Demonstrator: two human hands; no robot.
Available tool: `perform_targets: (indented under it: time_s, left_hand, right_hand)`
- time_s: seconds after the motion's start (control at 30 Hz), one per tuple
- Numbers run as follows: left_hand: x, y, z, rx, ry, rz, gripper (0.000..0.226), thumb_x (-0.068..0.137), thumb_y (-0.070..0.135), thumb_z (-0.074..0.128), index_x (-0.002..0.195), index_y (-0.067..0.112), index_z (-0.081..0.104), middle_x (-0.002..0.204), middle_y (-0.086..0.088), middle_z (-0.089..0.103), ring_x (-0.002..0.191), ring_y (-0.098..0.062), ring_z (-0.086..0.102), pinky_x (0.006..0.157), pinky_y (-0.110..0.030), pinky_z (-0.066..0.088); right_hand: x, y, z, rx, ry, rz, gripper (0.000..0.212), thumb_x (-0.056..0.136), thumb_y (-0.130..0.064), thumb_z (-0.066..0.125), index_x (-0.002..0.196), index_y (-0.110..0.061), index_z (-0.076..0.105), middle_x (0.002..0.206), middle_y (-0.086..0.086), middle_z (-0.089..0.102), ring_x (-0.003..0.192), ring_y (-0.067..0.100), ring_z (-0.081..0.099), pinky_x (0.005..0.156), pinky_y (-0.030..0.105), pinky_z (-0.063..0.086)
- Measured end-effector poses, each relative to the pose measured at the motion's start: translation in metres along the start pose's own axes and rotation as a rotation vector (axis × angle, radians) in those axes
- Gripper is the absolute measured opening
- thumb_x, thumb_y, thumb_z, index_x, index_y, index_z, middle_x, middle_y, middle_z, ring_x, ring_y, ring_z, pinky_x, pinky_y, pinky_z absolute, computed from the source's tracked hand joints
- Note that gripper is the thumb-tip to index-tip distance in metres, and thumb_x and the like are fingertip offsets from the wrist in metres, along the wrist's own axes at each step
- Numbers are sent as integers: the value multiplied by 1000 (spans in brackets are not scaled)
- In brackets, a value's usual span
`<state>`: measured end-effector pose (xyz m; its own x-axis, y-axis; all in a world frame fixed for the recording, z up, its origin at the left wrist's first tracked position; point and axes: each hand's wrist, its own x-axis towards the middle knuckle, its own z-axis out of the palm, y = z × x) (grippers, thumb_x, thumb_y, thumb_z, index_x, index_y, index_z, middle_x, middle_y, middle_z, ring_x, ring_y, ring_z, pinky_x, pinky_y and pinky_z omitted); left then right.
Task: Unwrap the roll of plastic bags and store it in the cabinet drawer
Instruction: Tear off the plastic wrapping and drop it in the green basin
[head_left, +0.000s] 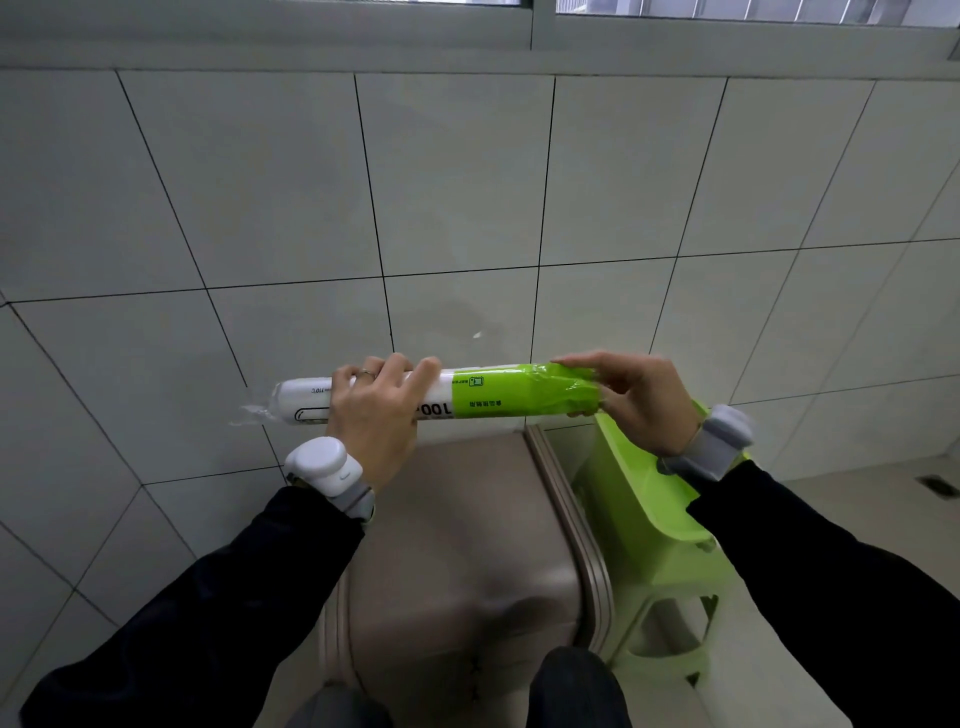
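I hold a long roll of plastic bags (488, 397) level in front of the tiled wall, still inside its clear wrapper with a white left half and a green printed right half. My left hand (374, 410) is closed around the white part, left of the middle. My right hand (639, 400) pinches the green wrapper at the roll's right end, where the film is crumpled. A twisted tail of clear film sticks out at the left end. Below the roll stands a grey-brown cabinet (467, 545), seen from above; no drawer front is visible.
A bright green plastic stool (649, 519) stands right of the cabinet. White wall tiles (467, 208) fill the background, with a window frame along the top. A floor drain (937, 487) lies at the far right. My knees show at the bottom edge.
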<state>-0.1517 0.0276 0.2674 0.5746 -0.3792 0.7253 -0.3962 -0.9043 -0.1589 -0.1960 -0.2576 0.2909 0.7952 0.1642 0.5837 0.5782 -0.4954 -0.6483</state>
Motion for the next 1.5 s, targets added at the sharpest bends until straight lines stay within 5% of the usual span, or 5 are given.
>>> perform_targets:
  time_s: [0.4, 0.57, 1.1, 1.4, 1.5]
  left_hand:
    - [-5, -8, 1, -1, -43, -26, 53, 58, 8, 69, 107, 22, 59, 89, -1, 59, 80, -31, 58, 78, -43, 42]
    - [-4, -5, 4, -9, -46, -9, 55, 57, 7, 71, 107, 23, 56, 89, 0, 60, 80, -31, 58, 79, -44, 42]
    - [-3, -4, 0, 26, -105, -13, 55, 56, 10, 70, 108, 22, 57, 85, -1, 57, 76, -30, 57, 74, -41, 43]
    - [-3, -6, -6, 91, -36, 7, 46, 61, 5, 65, 104, 20, 60, 84, -1, 58, 74, -31, 57, 75, -42, 41]
    - [-1, -3, -6, 113, -1, 38, 41, 65, 4, 64, 103, 18, 60, 83, -2, 58, 73, -31, 56, 75, -43, 42]
  right_hand:
    - [-2, -9, -18, 59, -167, 60, 31, 78, -20, 74, 101, -41, 72, 102, -15, 72, 88, 10, 68, 69, 35, 59]
    - [2, -8, -12, -168, -73, -130, 12, 85, -12, 68, 93, -12, 76, 105, -9, 73, 85, 14, 72, 61, 27, 57]
    - [-2, -14, -13, -393, 120, -358, 7, 83, -8, 71, 87, -6, 77, 88, 0, 75, 78, 15, 70, 71, 29, 55]
    - [2, -18, -28, 123, -116, 48, 22, 88, -5, 54, 101, -13, 70, 107, 1, 74, 103, 21, 69, 83, 37, 57]
    - [10, -32, -27, 4, -145, 40, 30, 87, -16, 47, 109, -12, 69, 108, 0, 73, 103, 16, 67, 89, 33, 53]
